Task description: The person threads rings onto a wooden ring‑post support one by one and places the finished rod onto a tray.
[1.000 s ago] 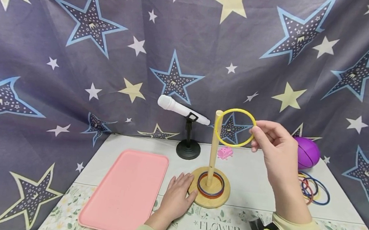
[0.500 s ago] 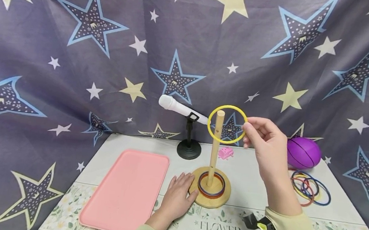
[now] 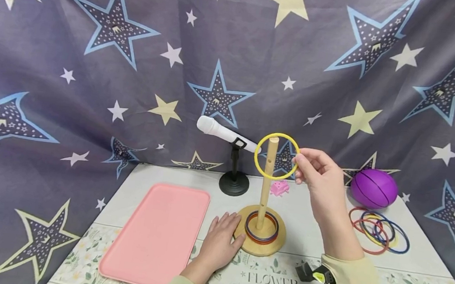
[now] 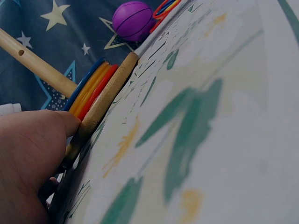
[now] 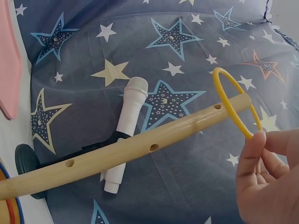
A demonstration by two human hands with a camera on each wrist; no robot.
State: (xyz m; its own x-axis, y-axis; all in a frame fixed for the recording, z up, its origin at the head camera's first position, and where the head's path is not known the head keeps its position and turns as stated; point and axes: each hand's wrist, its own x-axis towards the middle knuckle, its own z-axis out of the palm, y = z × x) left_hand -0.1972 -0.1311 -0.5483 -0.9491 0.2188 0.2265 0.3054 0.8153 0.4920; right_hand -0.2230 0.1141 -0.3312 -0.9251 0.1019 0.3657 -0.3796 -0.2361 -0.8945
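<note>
My right hand (image 3: pixel 318 178) pinches a yellow ring (image 3: pixel 255 161) at its right side, between thumb and fingers. The ring is tilted around the top of a wooden post (image 3: pixel 264 198); in the right wrist view the post's tip pokes into the yellow ring (image 5: pixel 224 95). Blue, yellow and red rings (image 4: pixel 96 91) lie stacked on the round wooden base (image 3: pixel 279 239), around the post's foot. My left hand (image 3: pixel 220 244) rests with fingers extended at the base's left edge, and its thumb (image 4: pixel 70 122) touches the base beside the stacked rings.
A pink tray (image 3: pixel 158 232) lies at the left. Behind stand a white microphone (image 3: pixel 222 132) on a black stand (image 3: pixel 234 184) and a small pink toy (image 3: pixel 279 188). Several loose rings (image 3: pixel 398 250) and a purple ball (image 3: pixel 374 189) are on the right. A star-patterned cloth hangs behind.
The right hand has carried the yellow ring left, from beside the post's top to around it, and lowered it slightly. The left hand stays at the base.
</note>
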